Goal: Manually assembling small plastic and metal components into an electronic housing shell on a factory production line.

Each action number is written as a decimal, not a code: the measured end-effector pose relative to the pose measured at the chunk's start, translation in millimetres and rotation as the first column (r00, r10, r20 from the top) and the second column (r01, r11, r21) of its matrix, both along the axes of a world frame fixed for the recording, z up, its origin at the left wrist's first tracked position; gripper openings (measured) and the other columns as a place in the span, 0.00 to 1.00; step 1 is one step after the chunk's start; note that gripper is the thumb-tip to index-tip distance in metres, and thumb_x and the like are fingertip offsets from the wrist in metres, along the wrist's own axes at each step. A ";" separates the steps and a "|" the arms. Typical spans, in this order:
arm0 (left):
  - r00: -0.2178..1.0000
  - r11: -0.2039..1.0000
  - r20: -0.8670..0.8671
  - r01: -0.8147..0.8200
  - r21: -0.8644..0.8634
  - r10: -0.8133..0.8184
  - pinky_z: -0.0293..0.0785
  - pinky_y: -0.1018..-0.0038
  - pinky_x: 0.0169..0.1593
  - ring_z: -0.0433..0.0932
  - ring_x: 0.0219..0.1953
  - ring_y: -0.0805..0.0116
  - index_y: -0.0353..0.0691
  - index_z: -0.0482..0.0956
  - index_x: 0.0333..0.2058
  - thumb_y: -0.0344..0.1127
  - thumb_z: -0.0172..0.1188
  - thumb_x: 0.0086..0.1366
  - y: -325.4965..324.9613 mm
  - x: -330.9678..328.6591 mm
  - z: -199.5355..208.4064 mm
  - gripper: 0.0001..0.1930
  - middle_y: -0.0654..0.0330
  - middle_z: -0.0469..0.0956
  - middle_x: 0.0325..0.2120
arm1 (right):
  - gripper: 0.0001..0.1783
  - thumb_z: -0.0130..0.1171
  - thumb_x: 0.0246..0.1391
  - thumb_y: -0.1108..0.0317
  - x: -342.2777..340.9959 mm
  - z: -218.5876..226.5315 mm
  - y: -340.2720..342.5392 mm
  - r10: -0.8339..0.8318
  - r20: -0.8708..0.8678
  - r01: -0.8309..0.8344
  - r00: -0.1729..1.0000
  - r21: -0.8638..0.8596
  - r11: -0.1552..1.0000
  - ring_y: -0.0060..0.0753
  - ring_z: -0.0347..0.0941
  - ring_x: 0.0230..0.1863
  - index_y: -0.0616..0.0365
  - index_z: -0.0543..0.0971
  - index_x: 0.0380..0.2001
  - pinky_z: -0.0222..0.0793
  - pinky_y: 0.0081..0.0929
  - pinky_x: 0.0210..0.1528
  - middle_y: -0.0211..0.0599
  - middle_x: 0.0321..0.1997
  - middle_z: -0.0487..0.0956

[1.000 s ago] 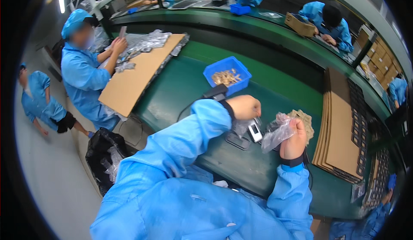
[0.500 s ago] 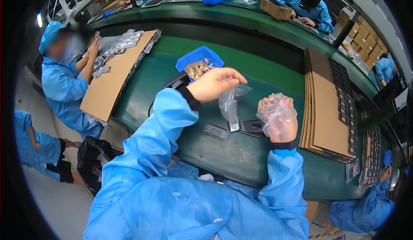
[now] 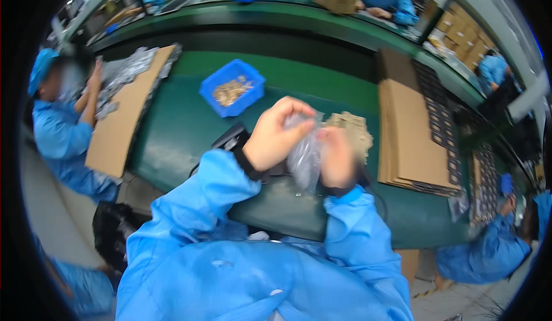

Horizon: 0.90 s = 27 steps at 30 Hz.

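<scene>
Clear plastic bag (image 3: 305,163), centre of frame. Left hand (image 3: 277,137) pinches its upper part; right hand (image 3: 338,157) beside it, blurred, grip indeterminate. Advisable: light pinch, film untwisted.

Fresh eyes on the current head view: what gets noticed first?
Probably the crinkled clear plastic bag at centre, pinched in the left hand, with the blurred right hand close against its right side. Next, the bright blue bin of small gold-coloured pieces, beyond the left hand on the green table. Then the stacked cardboard sheets at the table's right.
</scene>
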<state>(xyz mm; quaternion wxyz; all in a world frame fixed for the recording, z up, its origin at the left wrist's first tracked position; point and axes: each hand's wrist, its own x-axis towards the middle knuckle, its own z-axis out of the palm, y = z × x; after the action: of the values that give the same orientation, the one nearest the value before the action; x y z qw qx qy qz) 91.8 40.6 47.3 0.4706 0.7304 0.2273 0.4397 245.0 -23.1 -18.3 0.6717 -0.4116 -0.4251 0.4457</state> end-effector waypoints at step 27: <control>0.952 0.634 -0.274 0.130 0.762 0.134 0.74 0.61 0.51 0.73 0.50 0.47 0.36 0.77 0.43 0.26 0.63 0.50 -36.0 -37.9 -17.1 0.18 0.50 0.75 0.43 | 0.18 0.55 0.59 0.70 -21.7 -0.4 -11.6 0.559 -0.437 -0.589 0.704 0.079 0.804 0.29 0.73 0.52 0.60 0.69 0.52 0.72 0.29 0.54 0.36 0.49 0.74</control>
<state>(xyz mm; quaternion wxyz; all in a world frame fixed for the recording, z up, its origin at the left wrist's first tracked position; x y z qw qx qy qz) 53.9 4.6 30.1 0.0711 0.9195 0.0880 0.3765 223.3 -34.7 -18.7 0.5633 -0.1692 -0.3539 0.7272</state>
